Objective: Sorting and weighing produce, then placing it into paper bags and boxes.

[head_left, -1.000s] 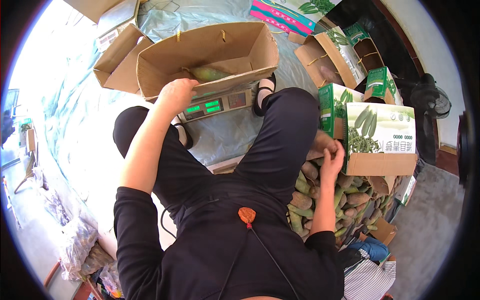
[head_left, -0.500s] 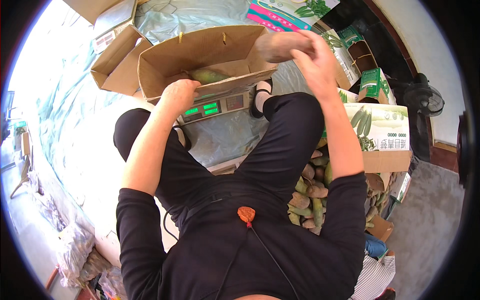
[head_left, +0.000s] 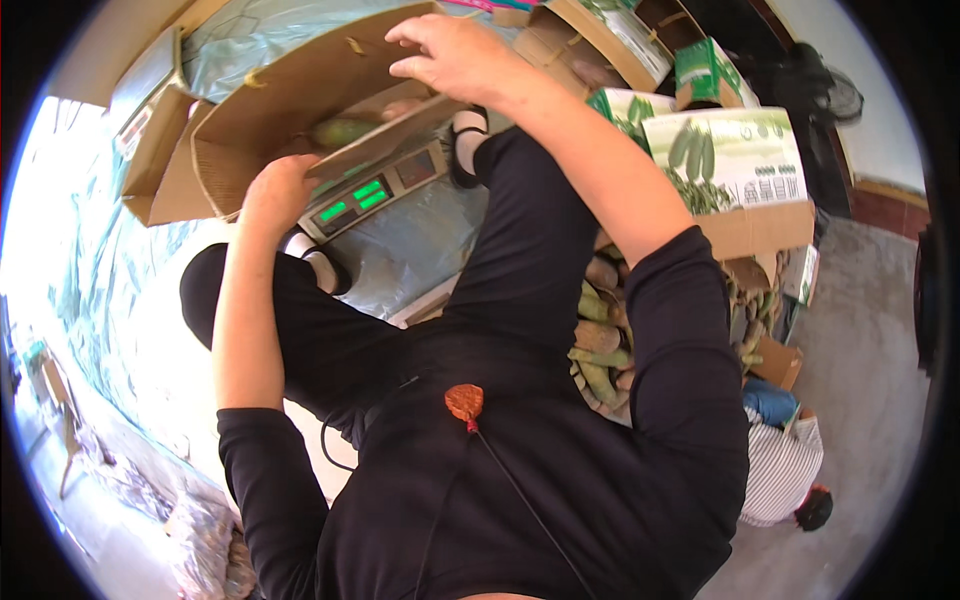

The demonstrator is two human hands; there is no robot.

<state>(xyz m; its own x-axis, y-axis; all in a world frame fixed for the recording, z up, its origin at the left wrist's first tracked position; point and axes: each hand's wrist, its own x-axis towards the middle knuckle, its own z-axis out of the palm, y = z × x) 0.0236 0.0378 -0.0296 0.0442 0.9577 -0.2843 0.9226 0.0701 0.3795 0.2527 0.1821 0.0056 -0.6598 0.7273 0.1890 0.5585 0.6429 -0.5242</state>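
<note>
Around the scale: everything below is placed relative to the weighing scale (head_left: 375, 190) with its green lit display.
Open carton: a brown cardboard carton (head_left: 290, 100) sits on top of the scale, its open side turned toward the person, flaps spread.
Carton contents: a green and yellowish piece of produce (head_left: 345, 130) lies inside, just above the scale's display; its kind is hard to tell.
Left hand: the left hand (head_left: 275, 190) sits just left of the scale's display, fingers curled around the carton's lower edge and gripping it.
Right hand: the right hand (head_left: 450, 55) is above the scale, over the carton's upper right flap, palm down, fingers spread and bent; whether it holds anything cannot be told.
Printed box: a green and white printed box (head_left: 725, 160) stands well to the right of the scale, beyond the right arm.
Produce pile: long green and brown vegetables (head_left: 600, 340) lie heaped to the lower right of the scale, below the printed box.
Floor cover: pale plastic sheeting (head_left: 400, 250) lies under the scale.
Another person: a striped sleeve (head_left: 785, 470) shows far to the lower right of the scale.
</note>
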